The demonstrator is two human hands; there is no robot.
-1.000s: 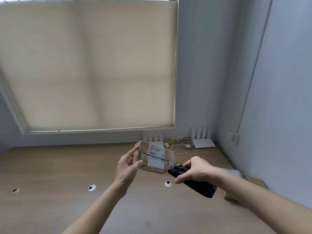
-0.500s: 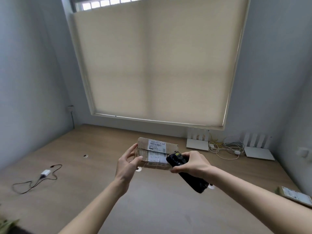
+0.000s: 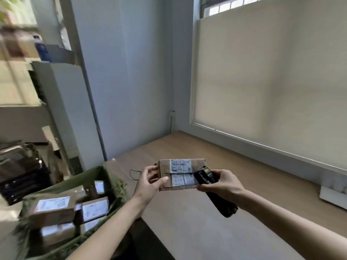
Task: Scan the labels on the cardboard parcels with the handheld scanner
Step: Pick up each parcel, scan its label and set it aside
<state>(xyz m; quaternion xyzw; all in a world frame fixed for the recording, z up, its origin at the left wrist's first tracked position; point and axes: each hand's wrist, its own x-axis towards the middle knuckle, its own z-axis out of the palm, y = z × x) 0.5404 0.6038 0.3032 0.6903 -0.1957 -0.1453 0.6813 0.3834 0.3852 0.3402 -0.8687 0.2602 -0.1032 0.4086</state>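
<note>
A parcel (image 3: 181, 174) is held above the worktop (image 3: 197, 218) near its left edge, gripped at its left end by the left hand (image 3: 150, 182), thumb on the labelled face and fingers curled behind. The right hand (image 3: 221, 184) is closed around a scanner (image 3: 216, 192), whose head is set against the parcel's right end. Bare worktop is seen all round. Beyond the left edge, a bin (image 3: 110, 177) is filled with more parcels (image 3: 54, 209).
</note>
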